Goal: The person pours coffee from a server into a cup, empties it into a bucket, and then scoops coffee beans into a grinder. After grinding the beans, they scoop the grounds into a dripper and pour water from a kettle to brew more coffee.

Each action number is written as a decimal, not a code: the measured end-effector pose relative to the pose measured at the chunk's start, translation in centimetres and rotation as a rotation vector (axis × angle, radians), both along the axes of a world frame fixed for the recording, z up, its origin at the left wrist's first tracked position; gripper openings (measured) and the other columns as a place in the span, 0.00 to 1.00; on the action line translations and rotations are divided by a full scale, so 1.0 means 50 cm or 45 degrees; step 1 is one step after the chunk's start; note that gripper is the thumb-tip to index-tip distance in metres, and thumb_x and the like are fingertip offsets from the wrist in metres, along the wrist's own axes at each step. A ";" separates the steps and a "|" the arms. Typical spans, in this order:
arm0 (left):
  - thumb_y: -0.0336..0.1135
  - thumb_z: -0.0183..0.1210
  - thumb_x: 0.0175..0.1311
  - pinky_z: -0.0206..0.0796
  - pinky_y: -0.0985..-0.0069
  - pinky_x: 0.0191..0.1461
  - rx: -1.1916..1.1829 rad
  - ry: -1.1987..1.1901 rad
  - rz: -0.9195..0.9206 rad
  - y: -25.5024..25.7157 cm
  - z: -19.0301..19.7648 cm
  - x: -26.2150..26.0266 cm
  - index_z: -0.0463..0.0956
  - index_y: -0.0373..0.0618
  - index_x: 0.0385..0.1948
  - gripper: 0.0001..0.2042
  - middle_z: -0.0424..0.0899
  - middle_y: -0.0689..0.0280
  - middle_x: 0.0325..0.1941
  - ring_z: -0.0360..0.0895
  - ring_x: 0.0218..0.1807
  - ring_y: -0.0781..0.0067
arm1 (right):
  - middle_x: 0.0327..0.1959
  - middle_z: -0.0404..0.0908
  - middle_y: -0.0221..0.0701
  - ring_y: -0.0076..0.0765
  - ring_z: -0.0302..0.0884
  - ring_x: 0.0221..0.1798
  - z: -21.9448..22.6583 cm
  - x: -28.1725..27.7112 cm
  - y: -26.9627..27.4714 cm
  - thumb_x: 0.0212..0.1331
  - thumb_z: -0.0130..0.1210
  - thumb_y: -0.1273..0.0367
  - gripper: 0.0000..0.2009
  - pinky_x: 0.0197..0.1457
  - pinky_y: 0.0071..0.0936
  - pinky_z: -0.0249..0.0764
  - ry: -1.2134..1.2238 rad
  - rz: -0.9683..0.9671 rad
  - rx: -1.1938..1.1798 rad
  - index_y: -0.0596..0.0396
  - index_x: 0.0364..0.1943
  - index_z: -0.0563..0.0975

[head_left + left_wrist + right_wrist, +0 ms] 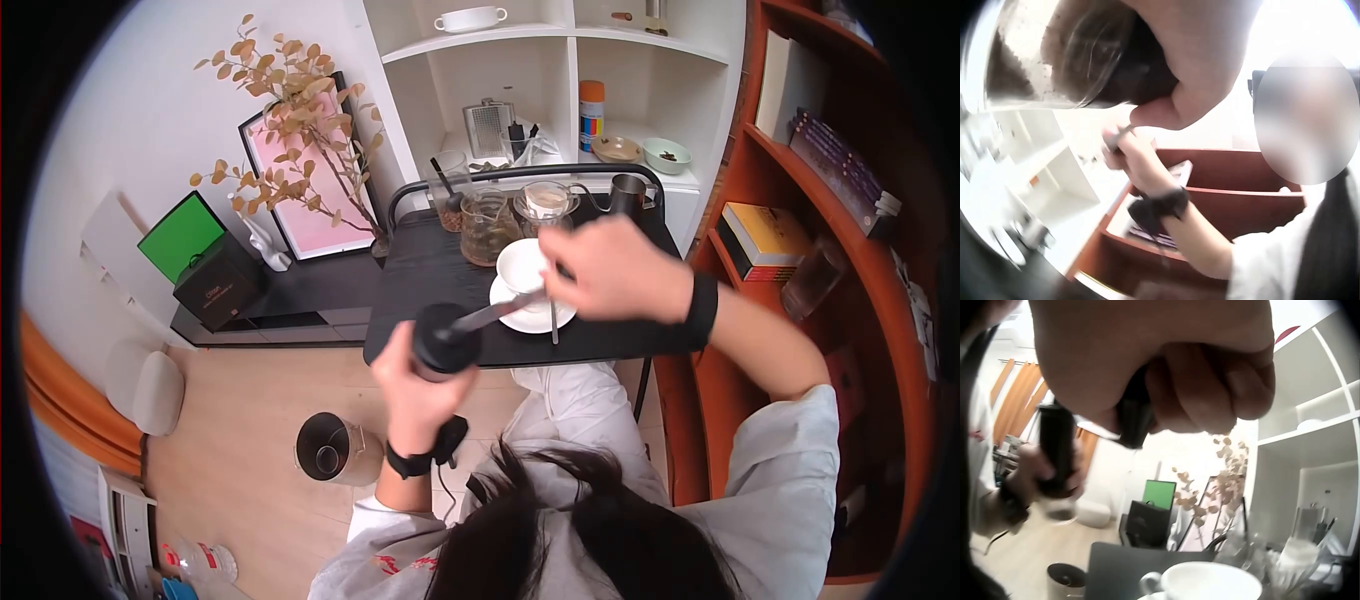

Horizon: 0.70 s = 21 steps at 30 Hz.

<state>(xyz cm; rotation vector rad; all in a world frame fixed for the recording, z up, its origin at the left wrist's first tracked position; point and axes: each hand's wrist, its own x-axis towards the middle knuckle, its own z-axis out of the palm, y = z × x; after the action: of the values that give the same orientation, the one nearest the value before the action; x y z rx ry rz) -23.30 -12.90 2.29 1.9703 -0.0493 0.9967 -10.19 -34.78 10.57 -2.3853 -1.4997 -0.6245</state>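
Observation:
My left hand (410, 385) grips a manual coffee grinder (446, 340), held up off the front left edge of the black table. The grinder's clear lower jar (1029, 50) shows brown grounds in the left wrist view. From its black top a silver crank arm (498, 311) runs across to my right hand (622, 270). My right fingers are curled round the crank's black knob (1135, 419), seen in the right wrist view. Below the right hand, a white cup (522, 262) stands on a white saucer (505, 312), with a spoon (555, 325) lying beside it.
Behind the cup on the black table (420, 265) are a glass server (488, 240), a glass with white paper (545, 200), a metal cup (628, 188) and a tall glass (448, 170). A bin (362, 455) stands on the floor. A red-brown bookcase (690, 440) borders the right.

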 end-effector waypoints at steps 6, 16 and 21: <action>0.27 0.67 0.37 0.73 0.76 0.42 -0.324 0.026 -0.071 0.031 -0.012 0.028 0.78 0.38 0.39 0.21 0.84 0.62 0.30 0.79 0.34 0.79 | 0.12 0.68 0.25 0.31 0.68 0.12 -0.042 -0.174 0.015 0.47 0.59 0.69 0.06 0.17 0.29 0.64 0.009 0.446 0.251 0.49 0.22 0.71; 0.17 0.61 0.37 0.71 0.70 0.43 -0.744 0.082 -0.587 -0.017 -0.013 0.070 0.71 0.40 0.38 0.21 0.79 0.60 0.32 0.77 0.36 0.67 | 0.43 0.72 0.35 0.40 0.73 0.36 -0.050 -0.233 0.100 0.43 0.73 0.57 0.33 0.38 0.34 0.69 0.276 0.883 0.720 0.53 0.51 0.68; 0.27 0.62 0.33 0.70 0.64 0.49 -1.024 0.165 -1.152 -0.002 0.000 0.020 0.69 0.37 0.38 0.23 0.78 0.54 0.31 0.77 0.38 0.60 | 0.55 0.66 0.44 0.48 0.68 0.54 -0.137 -0.189 0.075 0.37 0.77 0.62 0.47 0.58 0.39 0.67 0.530 0.548 0.883 0.59 0.62 0.59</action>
<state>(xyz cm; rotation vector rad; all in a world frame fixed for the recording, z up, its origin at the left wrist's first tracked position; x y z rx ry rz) -22.31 -13.01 2.30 1.0560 -0.3703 0.2085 -19.65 -31.01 3.74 -1.4963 -1.2738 -0.4134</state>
